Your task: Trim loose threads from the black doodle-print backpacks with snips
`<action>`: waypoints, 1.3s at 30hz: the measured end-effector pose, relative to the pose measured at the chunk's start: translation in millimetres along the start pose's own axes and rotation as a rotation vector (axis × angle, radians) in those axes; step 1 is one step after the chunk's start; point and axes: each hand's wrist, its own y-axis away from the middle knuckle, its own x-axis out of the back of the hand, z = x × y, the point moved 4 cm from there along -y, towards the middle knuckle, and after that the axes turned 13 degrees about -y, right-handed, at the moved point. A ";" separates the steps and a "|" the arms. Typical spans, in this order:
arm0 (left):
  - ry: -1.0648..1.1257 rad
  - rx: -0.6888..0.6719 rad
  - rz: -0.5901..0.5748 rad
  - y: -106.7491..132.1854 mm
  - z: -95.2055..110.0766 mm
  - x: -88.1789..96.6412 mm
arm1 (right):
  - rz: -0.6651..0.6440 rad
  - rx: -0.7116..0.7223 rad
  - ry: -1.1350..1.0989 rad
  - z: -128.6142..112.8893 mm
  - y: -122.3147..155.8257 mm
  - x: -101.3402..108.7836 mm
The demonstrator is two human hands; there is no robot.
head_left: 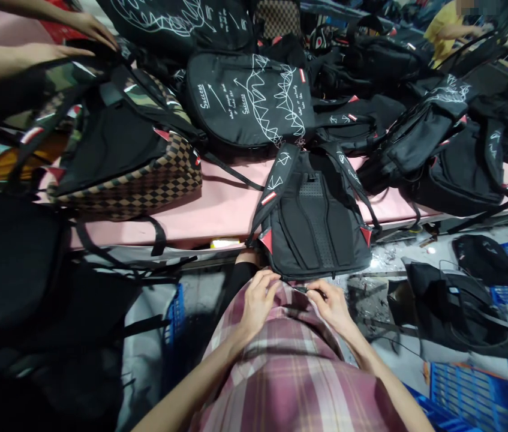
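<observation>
A black backpack (314,222) lies with its padded back panel up, its lower end over the table's near edge. Red triangles mark its lower corners, and white drawings run along its shoulder straps. My left hand (260,300) is at its lower left corner, fingers curled together; what they pinch, if anything, is hidden. Just below the bottom edge, my right hand (329,305) is closed on a small dark object (301,289), too small to name. Both hands are close to my plaid garment (298,384).
More backpacks crowd the pink table (222,198), including a checkered one (146,186) at left and a black printed one (249,102) behind. Another person's arms (24,57) reach in from the left. Blue crates (469,390) and black bags (460,306) stand at lower right.
</observation>
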 end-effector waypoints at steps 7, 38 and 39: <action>-0.329 -0.377 0.017 -0.6 19.3 -15.5 | -0.199 0.010 -0.106 -3.5 21.8 0.7; 0.646 0.482 -0.360 10.3 0.9 -14.6 | 0.194 0.566 0.742 -7.2 -4.1 -7.5; 0.696 0.497 -0.366 10.7 2.5 -14.4 | 0.186 0.582 0.757 -8.3 -6.0 -8.2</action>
